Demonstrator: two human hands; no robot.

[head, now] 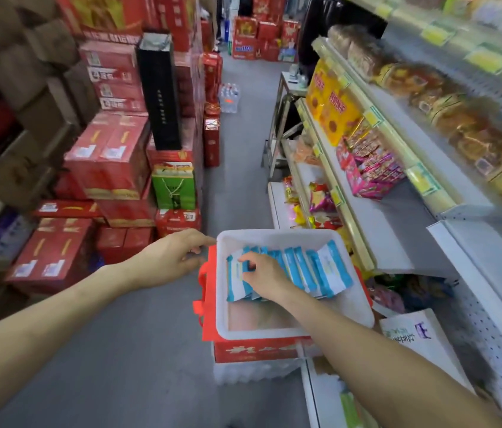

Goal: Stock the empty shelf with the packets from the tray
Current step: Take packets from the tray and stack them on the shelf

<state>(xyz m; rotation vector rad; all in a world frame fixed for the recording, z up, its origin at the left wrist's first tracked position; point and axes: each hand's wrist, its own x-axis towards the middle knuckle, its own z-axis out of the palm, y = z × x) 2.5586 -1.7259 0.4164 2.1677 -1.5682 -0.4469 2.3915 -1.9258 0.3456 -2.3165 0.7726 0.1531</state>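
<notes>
The right hand (263,274) reaches down into a white plastic tray (364,313), its fingers curled over the leftmost blue-and-white packets (311,270) and closed on the top edge of one of them. The packets stand on edge in a row across the far half of the tray, running from under the right hand's fingers away to its right; the near half of the tray, below the wrist, is bare.

The left hand (178,257) sits just to the left of the right hand, outside the tray, with its fingertips pinched on the tray's far left corner rim.

The tray rests on a red carton (253,350), whose red strap handles (202,291) stick out between the two hands and just below the left one. Under the carton lies a shrink-wrapped pack of bottles (253,370).

To the right of the right hand and higher up is the grey shelf (376,230), its near stretch bare, with pink boxes (370,171) and yellow boxes (330,109) farther along it. Below that shelf, just right of the tray, snack bags (320,199) fill a lower level. A white bag with printed lettering (413,332) lies right of the right forearm.

Left of the left hand, across the grey floor (138,359), stacks of red gift cartons (111,156) rise, with a green one (174,188) among them.
</notes>
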